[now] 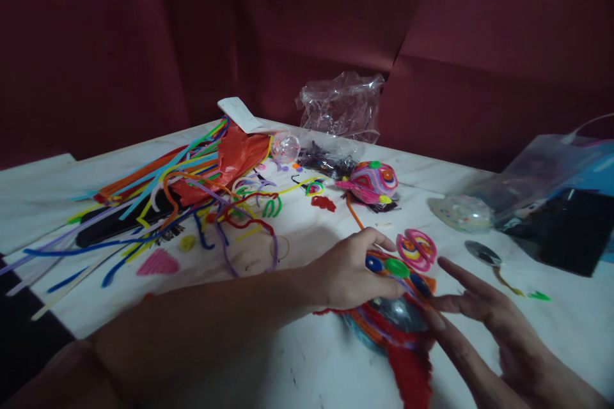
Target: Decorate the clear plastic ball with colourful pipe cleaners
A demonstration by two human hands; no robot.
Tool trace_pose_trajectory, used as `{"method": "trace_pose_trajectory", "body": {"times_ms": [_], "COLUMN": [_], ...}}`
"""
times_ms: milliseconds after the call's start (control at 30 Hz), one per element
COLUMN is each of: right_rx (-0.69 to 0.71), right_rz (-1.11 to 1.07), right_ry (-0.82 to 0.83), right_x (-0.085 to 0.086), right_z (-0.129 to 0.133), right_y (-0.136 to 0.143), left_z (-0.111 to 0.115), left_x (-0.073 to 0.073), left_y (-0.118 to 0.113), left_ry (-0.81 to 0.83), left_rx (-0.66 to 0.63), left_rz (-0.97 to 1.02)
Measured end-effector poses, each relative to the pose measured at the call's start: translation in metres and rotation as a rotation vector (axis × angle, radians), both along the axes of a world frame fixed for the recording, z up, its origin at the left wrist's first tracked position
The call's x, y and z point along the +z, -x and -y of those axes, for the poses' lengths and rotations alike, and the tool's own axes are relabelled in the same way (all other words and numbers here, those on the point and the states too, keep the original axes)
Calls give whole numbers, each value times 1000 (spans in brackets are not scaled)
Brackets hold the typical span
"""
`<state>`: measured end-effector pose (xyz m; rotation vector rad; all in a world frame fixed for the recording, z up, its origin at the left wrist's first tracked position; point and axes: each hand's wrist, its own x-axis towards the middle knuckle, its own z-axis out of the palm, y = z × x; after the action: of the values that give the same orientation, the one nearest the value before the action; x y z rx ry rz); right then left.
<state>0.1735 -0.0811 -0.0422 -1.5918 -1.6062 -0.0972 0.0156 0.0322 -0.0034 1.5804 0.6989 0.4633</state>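
Note:
A round craft piece (396,316) wrapped in red, orange and blue pipe cleaners lies on the white table, with a clear dome in its middle, green and blue discs near its top and a fuzzy red strip at its bottom. My left hand (357,271) grips its upper left edge between thumb and fingers. At its right side is my right hand (489,326), fingers spread, the lower fingertips touching or very near the rim. Just above the piece lies a pink and yellow coiled oval (416,250). Farther back sits a smaller pink striped fish-like craft (373,181).
Many loose pipe cleaners (192,185) spread over the left of the table (307,358). A clear ball (286,147) and crumpled plastic bag (340,105) stand at the back. At right are a clear dome (463,213), a black object (575,230) and a small disc (482,253).

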Motion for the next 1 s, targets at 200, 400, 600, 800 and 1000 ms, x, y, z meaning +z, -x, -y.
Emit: {"method": "trace_pose_trajectory", "body": {"times_ms": [200,400,600,800,1000], "right_rx": [-14,121,71,35,14], "right_rz": [-5,-215,-298,-332,-515], "right_ry": [67,155,127,169,241], "right_x": [14,20,14,11,16], "right_z": [-9,-10,-8,-4,-5], "right_y": [13,16,15,16,19], "left_z": [4,6,3,3,5], "left_x": [-4,0,1,2,1], "left_y": [-1,-1,0,1,-1], "left_ry": [-28,17,42,58,118], "left_rx": [-2,-33,-122,-122,-100], "left_rz": [84,114,143,115,157]}}
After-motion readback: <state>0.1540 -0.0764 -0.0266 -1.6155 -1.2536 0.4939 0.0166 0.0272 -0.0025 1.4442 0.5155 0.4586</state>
